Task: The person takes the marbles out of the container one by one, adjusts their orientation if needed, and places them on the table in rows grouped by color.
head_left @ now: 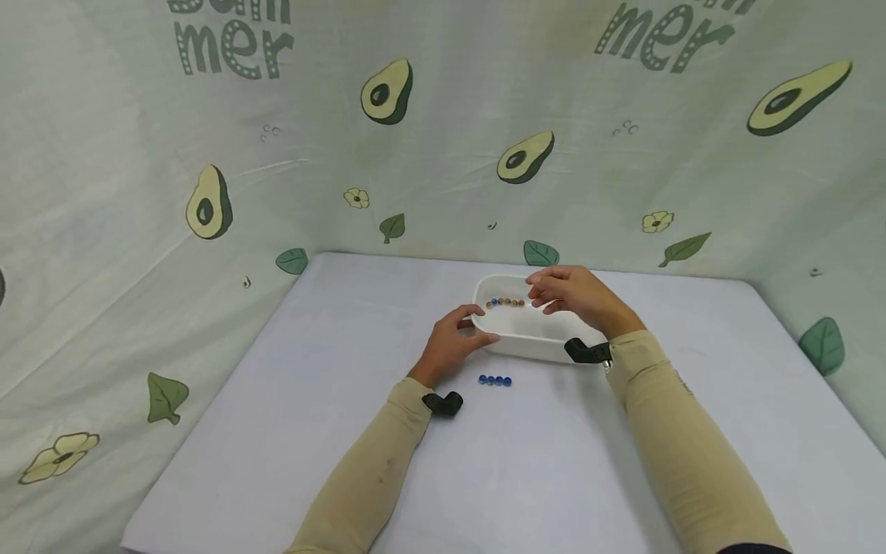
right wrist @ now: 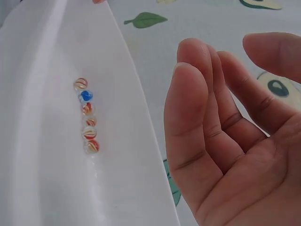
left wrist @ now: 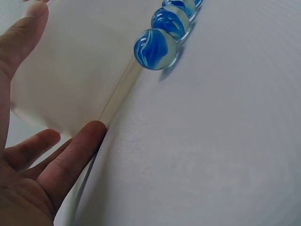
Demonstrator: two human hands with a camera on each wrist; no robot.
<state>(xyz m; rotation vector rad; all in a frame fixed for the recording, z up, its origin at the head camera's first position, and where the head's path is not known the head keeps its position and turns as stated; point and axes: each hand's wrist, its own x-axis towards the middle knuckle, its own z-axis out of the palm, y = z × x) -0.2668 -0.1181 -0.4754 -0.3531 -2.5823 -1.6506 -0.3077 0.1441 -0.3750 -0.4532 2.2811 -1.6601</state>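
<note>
A white tray (head_left: 533,345) stands towards the back of the table. My left hand (head_left: 446,346) holds its left front corner, thumb on the front side and fingers at the left end. Inside, along the far side, lies a row of several marbles (right wrist: 88,109), orange-red striped except for one blue. My right hand (head_left: 574,296) is over the right part of the tray, fingers loosely bent, with nothing in its grasp in the right wrist view. Several blue marbles (head_left: 494,381) lie in a row on the table in front of the tray; their swirls show in the left wrist view.
The white table (head_left: 311,454) meets a hanging cloth (head_left: 443,154) printed with avocados and leaves at its back edge. Black wrist mounts (head_left: 443,403) sit on both sleeves.
</note>
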